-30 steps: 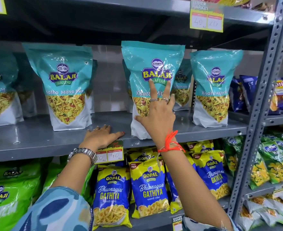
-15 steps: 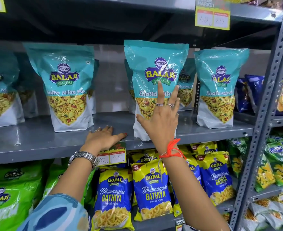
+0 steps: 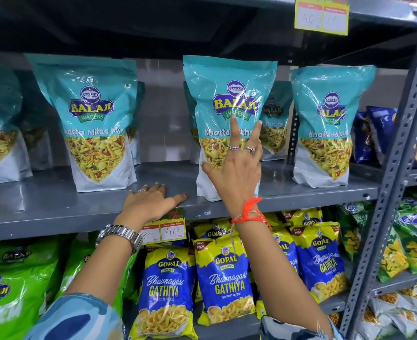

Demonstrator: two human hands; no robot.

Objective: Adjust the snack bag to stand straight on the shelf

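Teal Balaji Khatta Mitha pouch steadied at frame centre

The upright pouch (image 3: 229,104) was touched by the right hand (image 3: 237,173), fingers straight and spread; the left hand (image 3: 151,204) was laid flat on the grey shelf (image 3: 43,207). Pressed too hard, the pouch could be toppled backward.

There is only one view, from a camera worn on the person's head. It looks forward and slightly down at a grey metal shelf (image 3: 55,207) in a shop, from very near, at arm's length. Both forearms enter from the bottom edge and reach away from the lens; the left hand (image 3: 151,202) and the right hand (image 3: 237,173) are near the middle of the picture. The wide lens bends the shelf upright (image 3: 396,168) on the right side. The teal Balaji packs (image 3: 97,114) stand at about eye level, and the blue Gopal Gathiya packs (image 3: 223,278) are lower down.
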